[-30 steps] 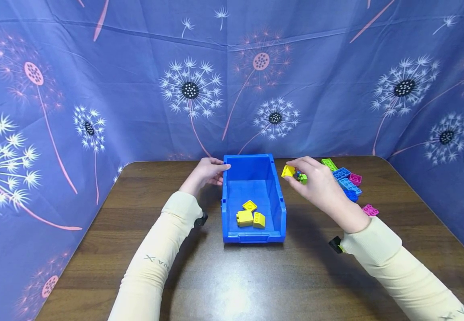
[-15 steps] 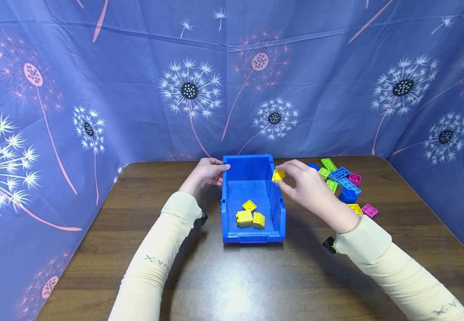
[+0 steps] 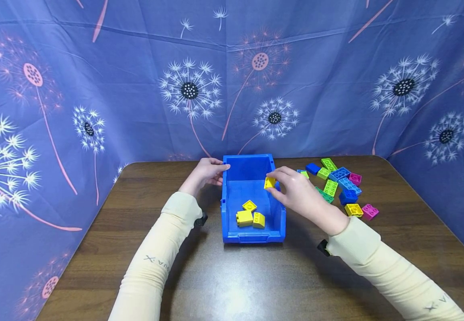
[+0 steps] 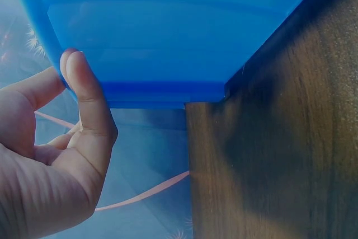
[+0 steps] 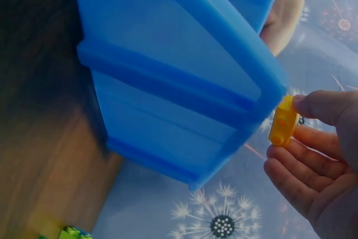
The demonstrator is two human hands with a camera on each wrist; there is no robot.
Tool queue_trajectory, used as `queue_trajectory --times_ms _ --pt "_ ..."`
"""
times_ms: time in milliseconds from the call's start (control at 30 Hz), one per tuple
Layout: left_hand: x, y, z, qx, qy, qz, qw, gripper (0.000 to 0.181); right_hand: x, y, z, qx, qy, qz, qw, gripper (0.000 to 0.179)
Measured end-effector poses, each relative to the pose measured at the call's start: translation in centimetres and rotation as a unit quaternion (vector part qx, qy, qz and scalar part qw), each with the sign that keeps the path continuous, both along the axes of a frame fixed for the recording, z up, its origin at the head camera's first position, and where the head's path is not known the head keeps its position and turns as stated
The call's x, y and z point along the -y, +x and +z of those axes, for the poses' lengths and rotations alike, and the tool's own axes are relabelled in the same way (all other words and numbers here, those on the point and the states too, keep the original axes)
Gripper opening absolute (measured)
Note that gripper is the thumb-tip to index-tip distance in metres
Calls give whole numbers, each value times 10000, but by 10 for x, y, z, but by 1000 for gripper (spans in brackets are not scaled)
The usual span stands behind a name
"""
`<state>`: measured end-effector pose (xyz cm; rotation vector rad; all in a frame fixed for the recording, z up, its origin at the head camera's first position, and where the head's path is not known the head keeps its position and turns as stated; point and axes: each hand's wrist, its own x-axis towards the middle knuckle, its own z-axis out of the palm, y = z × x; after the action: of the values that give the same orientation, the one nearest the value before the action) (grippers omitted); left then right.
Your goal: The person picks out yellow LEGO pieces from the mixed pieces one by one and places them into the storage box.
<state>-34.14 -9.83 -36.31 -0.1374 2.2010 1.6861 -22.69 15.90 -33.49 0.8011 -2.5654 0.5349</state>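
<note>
A blue plastic bin (image 3: 254, 239) stands on the table, its low front facing me. My left hand (image 3: 209, 171) grips its left wall near the back; in the left wrist view, thumb and finger meet at the bin's edge (image 4: 162, 37). Between thumb and fingertips, my right hand (image 3: 296, 191) pinches a yellow toy brick (image 3: 269, 183) over the bin's right side. The right wrist view has that brick (image 5: 284, 121) just past the bin's rim, studs showing. Inside, near the front, lie three yellow bricks: a square one (image 3: 249, 205), a block (image 3: 244, 218) and a sloped one (image 3: 259, 220).
Right of the bin, loose bricks are scattered: green (image 3: 330, 187), light blue (image 3: 350, 186), dark blue (image 3: 348, 196), pink (image 3: 370, 211) and another yellow one (image 3: 354, 210). The wooden table (image 3: 143, 196) ends at a patterned blue cloth (image 3: 135, 89) behind.
My right hand has carried the yellow brick leftward, from beside the bin to over its right side, uncovering more of the loose bricks. My left hand and the bin have stayed put.
</note>
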Motion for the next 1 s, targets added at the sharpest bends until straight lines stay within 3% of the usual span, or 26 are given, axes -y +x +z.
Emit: queue_trajectory --times_ms 533,1000 --pt "0 0 1 55 -19 11 10000 47 10 -3 -16 299 240 234 9990 36" --pt "-1 1 1 30 -72 46 10000 45 14 -6 -18 280 448 391 9978 36"
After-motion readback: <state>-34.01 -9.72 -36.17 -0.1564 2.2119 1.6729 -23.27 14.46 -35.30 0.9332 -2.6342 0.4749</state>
